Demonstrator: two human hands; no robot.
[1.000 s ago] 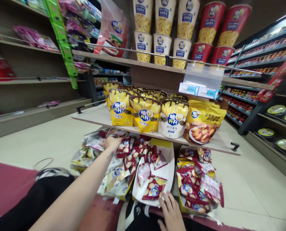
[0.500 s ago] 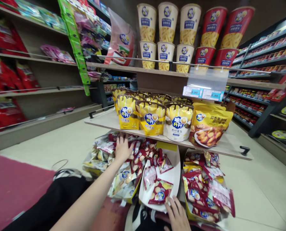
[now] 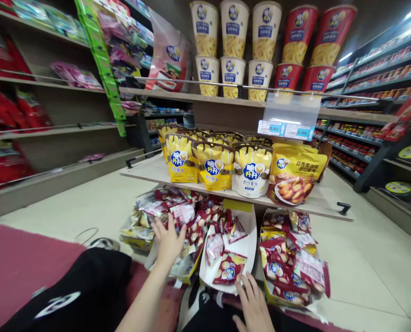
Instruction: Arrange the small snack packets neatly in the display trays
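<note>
Maroon and white packets (image 3: 194, 239) heaped in yellow-edged box (image 3: 194, 271); left hand (image 3: 169, 242) over them, fingers spread, nothing gripped, contact unclear. White tray (image 3: 248, 244) next, several maroon packets (image 3: 230, 267) inside; right hand (image 3: 254, 299) at near rim, fingers apart, nothing visibly held.

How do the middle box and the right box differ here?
The middle box holds few packets, its white inside showing; the right box is heaped. The right hand is at the middle box's near edge, not at the right box's. Both boxes hold dark red packets.
</note>
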